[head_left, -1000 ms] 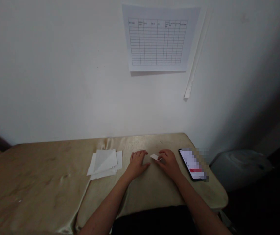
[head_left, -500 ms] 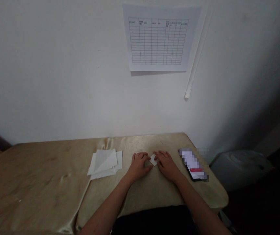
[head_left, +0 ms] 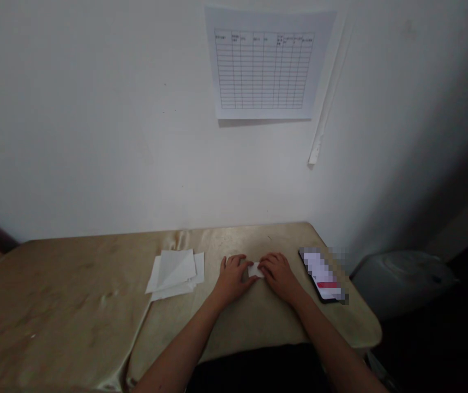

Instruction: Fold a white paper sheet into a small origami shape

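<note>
A small folded piece of white paper [head_left: 255,269] lies on the cloth-covered table between my two hands. My left hand [head_left: 233,277] holds its left side, with thumb and index finger at the edge and the other fingers curved on the cloth. Over its right side, my right hand [head_left: 277,274] pinches the paper with bent fingers and covers part of it. To the left of my left hand, several loose white paper sheets [head_left: 177,267] lie overlapped in a pile.
A phone [head_left: 324,275] with a lit, blurred screen lies right of my right hand. The gold cloth-covered table [head_left: 74,305] meets a white wall bearing a printed chart [head_left: 264,71]. A pale plastic container [head_left: 401,278] stands beyond the table's right edge.
The small paper has gone from a diamond shape to a flatter one, its top corner no longer sticking up. My right hand has shifted slightly over it; my left hand has barely moved.
</note>
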`<state>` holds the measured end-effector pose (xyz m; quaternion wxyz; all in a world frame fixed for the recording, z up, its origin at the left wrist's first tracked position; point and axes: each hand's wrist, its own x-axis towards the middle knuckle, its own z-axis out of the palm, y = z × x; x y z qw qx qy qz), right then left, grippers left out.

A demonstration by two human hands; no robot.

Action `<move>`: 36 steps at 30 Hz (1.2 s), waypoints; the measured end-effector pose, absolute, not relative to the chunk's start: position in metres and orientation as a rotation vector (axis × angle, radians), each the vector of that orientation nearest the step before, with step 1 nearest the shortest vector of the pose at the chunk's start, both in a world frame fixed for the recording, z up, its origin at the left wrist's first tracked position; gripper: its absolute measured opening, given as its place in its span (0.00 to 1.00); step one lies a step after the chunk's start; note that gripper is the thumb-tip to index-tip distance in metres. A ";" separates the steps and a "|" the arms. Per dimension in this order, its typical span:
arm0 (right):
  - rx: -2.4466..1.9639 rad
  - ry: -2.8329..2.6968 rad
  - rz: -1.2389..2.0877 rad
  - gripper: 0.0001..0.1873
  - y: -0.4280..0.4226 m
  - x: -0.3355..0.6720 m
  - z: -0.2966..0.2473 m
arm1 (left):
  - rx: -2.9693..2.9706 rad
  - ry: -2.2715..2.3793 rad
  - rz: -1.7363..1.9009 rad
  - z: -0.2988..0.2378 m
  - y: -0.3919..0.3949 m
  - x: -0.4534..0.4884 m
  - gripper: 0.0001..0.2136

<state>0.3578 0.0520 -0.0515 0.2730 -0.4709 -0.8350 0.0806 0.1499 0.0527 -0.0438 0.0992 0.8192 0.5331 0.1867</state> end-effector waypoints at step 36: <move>-1.547 -2.203 0.108 0.13 0.054 0.353 -0.054 | 2.456 1.688 0.532 -0.037 0.055 0.149 0.14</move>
